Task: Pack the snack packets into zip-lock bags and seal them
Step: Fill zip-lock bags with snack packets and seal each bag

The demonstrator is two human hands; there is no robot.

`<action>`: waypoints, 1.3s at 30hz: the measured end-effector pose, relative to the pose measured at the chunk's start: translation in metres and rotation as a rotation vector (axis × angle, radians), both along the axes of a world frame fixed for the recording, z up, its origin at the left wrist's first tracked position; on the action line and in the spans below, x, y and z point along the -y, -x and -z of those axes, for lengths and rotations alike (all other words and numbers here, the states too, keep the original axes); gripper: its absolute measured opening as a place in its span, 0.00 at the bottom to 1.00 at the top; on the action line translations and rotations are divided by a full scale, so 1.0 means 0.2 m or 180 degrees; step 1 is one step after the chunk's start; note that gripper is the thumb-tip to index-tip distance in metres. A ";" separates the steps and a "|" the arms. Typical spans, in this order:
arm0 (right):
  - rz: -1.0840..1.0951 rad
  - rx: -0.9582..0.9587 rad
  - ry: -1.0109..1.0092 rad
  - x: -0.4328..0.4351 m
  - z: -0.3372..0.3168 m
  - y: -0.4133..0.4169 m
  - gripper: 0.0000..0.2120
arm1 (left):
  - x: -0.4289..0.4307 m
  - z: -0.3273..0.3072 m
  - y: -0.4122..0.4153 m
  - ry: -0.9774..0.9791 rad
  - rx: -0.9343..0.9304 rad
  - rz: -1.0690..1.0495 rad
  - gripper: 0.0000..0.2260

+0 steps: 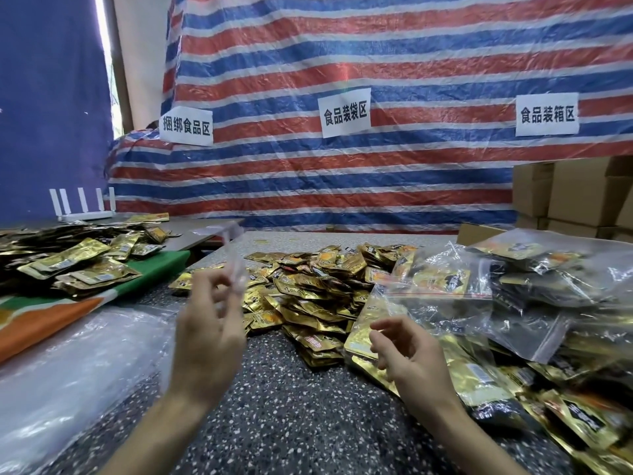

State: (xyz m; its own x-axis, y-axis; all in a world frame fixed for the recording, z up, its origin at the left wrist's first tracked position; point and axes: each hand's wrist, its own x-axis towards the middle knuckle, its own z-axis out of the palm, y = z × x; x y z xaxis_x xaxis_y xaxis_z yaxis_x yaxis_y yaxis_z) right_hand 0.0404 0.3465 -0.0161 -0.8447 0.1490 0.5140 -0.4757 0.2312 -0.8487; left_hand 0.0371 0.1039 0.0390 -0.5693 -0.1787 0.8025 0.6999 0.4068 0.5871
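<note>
Far left, at the back of a side table, there's a white router [82, 209] with its antennas up. In front of it a heap of gold packets [78, 262] lies on a green and orange cloth [51, 320]. Just below that, along the near-left edge of the speckled surface [291, 423], there's a flat stack of clear plastic [68, 365]. It's too glary to tell if it's bags or just wrap.

Your left hand [209, 337] is up off the surface with the fingers curled in, pinching an empty zip-lock bag [234, 258] at the fingertips. The bag sticks up and away from your fingers. It's pretty blurred, so I can't tell whether its mouth is open or pressed closed.

Behind that hand, mid-surface, is the main pile of snack packets [308, 286]. They're gold with orange and black print, loose and overlapping each other.

Your right hand [411, 358] hovers low at the near-right side of that pile, with the fingers loosely curled and the thumb and forefinger apart. It's holding nothing. It sits just above the edge of the filled zip-lock bags [513, 289], which are heaped all over the right side, stuffed with the same packets. One has its red zip strip [442, 295] showing.

Far right, behind the bags, there are stacked cardboard boxes [575, 193]. A red, white and blue striped tarp [342, 46] hangs behind everything, with three paper signs [345, 113] stuck on it.
</note>
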 end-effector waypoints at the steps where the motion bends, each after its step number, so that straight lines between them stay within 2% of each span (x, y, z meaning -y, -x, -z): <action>1: -0.0117 0.0025 0.0137 0.00 -0.01 0.00 0.06 | -0.07 0.00 0.00 0.0085 -0.0140 0.0133 0.09; 2: -0.0276 0.0105 0.0319 0.00 -0.02 -0.02 0.01 | -0.14 0.01 0.00 0.0196 -0.0263 0.0210 0.09; 6: -0.0622 0.0283 0.0803 -0.01 -0.05 -0.03 0.22 | -0.36 0.12 0.03 0.0698 -0.0629 0.0563 0.08; 10: -0.0580 0.0312 0.0928 -0.03 -0.08 -0.04 0.29 | -0.43 0.30 0.02 0.1082 -0.0530 0.1279 0.07; 16: -0.0847 0.0595 0.0825 -0.04 -0.11 -0.06 0.20 | -0.40 0.33 -0.01 0.1366 -0.0741 0.1316 0.07; 23: -0.0966 0.0927 0.0570 -0.06 -0.11 -0.06 0.16 | -0.41 0.35 -0.03 0.1711 -0.1012 0.1358 0.06; 28: -0.1093 0.1186 0.0473 -0.10 -0.13 -0.07 0.11 | -0.38 0.36 0.00 0.1464 -0.0574 0.1485 0.03; 31: -0.1201 0.1309 0.0563 -0.13 -0.14 -0.07 0.10 | -0.36 0.35 0.00 0.1139 -0.0219 0.1573 0.03; 33: -0.1297 0.1359 0.0516 -0.13 -0.15 -0.07 0.05 | -0.35 0.34 0.00 0.0887 0.0055 0.1725 0.04; 36: -0.1350 0.1376 0.0273 -0.12 -0.14 -0.08 0.10 | -0.33 0.35 0.01 0.0493 0.0543 0.1966 0.14; 39: -0.1447 0.1414 -0.0029 -0.09 -0.12 -0.09 0.10 | -0.34 0.36 0.00 0.0278 0.1006 0.2279 0.22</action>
State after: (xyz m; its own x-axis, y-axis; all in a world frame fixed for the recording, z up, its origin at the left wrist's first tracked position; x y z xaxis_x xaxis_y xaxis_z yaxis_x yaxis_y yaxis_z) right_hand 0.0591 0.3635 0.0087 -0.9556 -0.2774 0.0996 -0.1310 0.0971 -0.9866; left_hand 0.0365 0.1713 -0.0324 -0.7257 0.3740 0.5776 0.6142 -0.0262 0.7887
